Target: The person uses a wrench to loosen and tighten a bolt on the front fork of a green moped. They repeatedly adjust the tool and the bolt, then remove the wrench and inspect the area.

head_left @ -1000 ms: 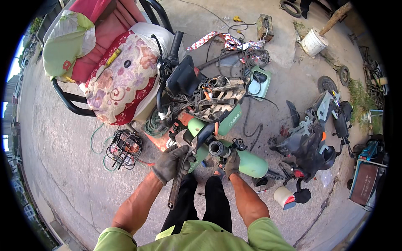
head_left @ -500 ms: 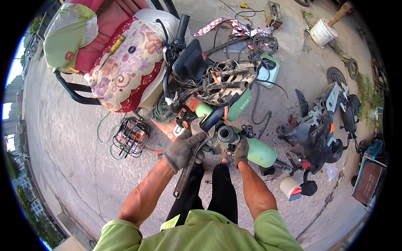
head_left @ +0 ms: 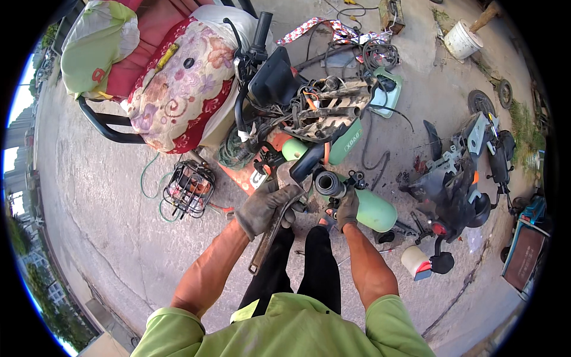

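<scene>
My gloved left hand (head_left: 260, 211) is closed around a large adjustable wrench (head_left: 266, 247). The wrench jaw points away from me, and its handle hangs back toward my legs. To the right, my gloved right hand (head_left: 347, 211) has its fingers wrapped at a dark metal tube (head_left: 328, 183) with a round open end facing up. What lies under those fingers is partly hidden. The wrench jaw is beside the tube, apart from it. A light green scooter body panel (head_left: 379, 214) is just right of that hand.
Ahead are a handlebar (head_left: 259, 35), tangled wiring and a green scooter body (head_left: 345, 146). A seat with a floral cover (head_left: 184, 83) stands front left, a black wire basket (head_left: 189, 189) below it. Partly dismantled scooters (head_left: 452, 190) and a white bucket (head_left: 463, 40) are at right.
The view has shifted slightly. Both hands keep nearly the same places, the left still around the wrench and the right still at the tube.
</scene>
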`<state>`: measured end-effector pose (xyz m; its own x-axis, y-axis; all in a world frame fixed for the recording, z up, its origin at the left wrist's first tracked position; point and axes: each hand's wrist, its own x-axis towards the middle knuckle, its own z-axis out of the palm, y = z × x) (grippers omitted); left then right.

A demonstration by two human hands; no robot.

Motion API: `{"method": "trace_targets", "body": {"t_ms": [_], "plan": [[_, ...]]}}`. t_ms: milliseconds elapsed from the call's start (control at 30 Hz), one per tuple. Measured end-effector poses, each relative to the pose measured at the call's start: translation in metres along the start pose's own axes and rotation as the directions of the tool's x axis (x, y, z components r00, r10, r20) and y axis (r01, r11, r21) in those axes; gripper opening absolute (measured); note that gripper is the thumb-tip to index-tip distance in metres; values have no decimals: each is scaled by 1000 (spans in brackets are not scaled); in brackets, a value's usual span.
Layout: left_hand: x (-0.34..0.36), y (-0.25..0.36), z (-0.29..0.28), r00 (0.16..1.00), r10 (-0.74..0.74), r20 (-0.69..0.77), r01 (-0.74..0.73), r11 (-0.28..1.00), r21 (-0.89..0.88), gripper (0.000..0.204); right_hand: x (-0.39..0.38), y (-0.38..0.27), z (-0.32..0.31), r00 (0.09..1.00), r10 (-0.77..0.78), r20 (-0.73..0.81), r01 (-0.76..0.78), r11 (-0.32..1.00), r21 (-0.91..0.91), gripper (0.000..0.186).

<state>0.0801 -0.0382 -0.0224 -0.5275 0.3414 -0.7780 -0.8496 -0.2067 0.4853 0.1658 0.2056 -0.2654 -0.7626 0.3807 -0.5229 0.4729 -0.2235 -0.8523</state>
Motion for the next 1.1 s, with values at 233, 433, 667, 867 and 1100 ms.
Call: {"method": "trace_targets", "body": {"t_ms": [233, 433, 667, 867, 1100], "plan": [[-30, 6, 40, 997, -76, 34, 74, 996, 49, 31, 2, 2, 1, 979, -202, -12, 196, 961, -197, 53], [-34, -16, 70, 993, -114, 1, 114, 989, -95, 36, 2, -3, 5, 999, -31, -36, 29, 998, -54, 56], [-29, -18, 86, 986, -148, -80, 121, 955, -271, 33, 8, 23, -7, 982, -188, 17, 185, 943, -275, 40], [-25, -15, 76, 978, -210, 10, 203, 931, -302, 35, 16, 48, -14, 867, -487, 108, 466, 713, -524, 30], [-22, 5, 54, 980, -199, -17, 199, 980, 26, 38, 3, 22, 0, 980, -188, 58, 196, 900, -389, 32]]}}
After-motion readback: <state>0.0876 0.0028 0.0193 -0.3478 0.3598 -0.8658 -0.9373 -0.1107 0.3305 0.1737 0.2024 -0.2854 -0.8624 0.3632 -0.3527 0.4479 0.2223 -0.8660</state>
